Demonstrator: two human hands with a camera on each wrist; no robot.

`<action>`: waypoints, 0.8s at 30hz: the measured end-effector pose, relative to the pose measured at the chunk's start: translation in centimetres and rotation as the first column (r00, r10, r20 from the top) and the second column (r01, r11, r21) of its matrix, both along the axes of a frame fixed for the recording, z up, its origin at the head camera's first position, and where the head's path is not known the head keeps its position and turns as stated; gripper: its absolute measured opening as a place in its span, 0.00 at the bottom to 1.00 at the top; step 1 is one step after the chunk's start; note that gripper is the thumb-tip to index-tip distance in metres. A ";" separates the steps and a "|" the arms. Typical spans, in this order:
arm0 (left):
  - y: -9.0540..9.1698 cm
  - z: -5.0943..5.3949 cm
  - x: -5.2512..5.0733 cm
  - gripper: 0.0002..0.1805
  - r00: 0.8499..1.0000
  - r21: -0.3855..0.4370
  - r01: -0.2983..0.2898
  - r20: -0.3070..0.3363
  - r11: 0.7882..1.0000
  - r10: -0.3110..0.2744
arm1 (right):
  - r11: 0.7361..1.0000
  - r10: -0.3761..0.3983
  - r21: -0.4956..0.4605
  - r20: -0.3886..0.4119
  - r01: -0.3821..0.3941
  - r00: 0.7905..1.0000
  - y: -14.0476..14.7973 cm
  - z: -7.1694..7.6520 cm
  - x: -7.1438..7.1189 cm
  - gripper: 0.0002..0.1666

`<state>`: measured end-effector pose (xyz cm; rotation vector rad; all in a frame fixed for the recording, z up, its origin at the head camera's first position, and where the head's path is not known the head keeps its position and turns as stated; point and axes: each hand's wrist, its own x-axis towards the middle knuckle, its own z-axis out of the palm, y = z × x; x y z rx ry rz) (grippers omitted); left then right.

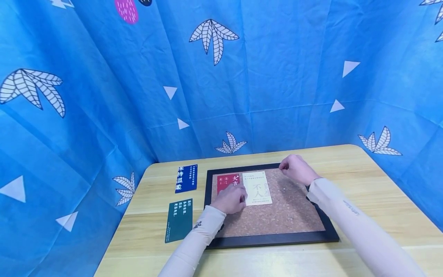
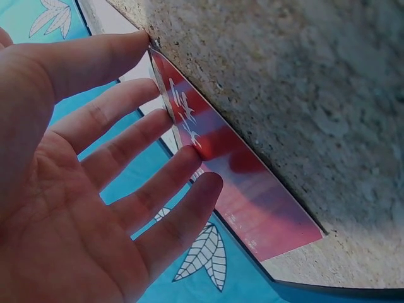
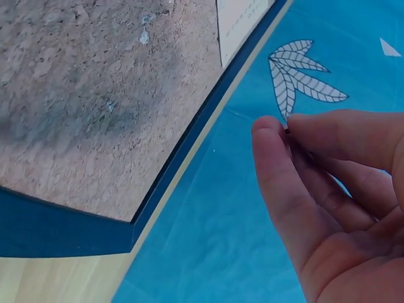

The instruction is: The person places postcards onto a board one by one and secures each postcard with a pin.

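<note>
Blue curtain (image 1: pixel 290 77) behind wooden table (image 1: pixel 360 184). Cork board (image 1: pixel 277 223): red card (image 1: pixel 223 182) at left, beside cream card (image 1: pixel 257 188). Left hand (image 1: pixel 230 199): fingers spread, tips against red card. Right hand (image 1: pixel 298 169), far right: pinching tiny dark item (image 3: pixel 286 130), unidentified. Risks: red card skewed by left-hand shift; item dropped through loose pinch.

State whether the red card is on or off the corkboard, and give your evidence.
On: the head and left wrist views show the red card lying on the corkboard, inside its black frame.
</note>
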<state>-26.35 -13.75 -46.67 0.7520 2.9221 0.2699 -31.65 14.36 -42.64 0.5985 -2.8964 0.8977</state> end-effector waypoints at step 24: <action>-0.1 -0.1 -0.2 0.09 1.000 -0.005 0.020 -0.004 1.000 -0.020 | 0.997 0.061 0.049 -0.065 -0.058 0.996 -3.0 -2.1 -2.2 0.13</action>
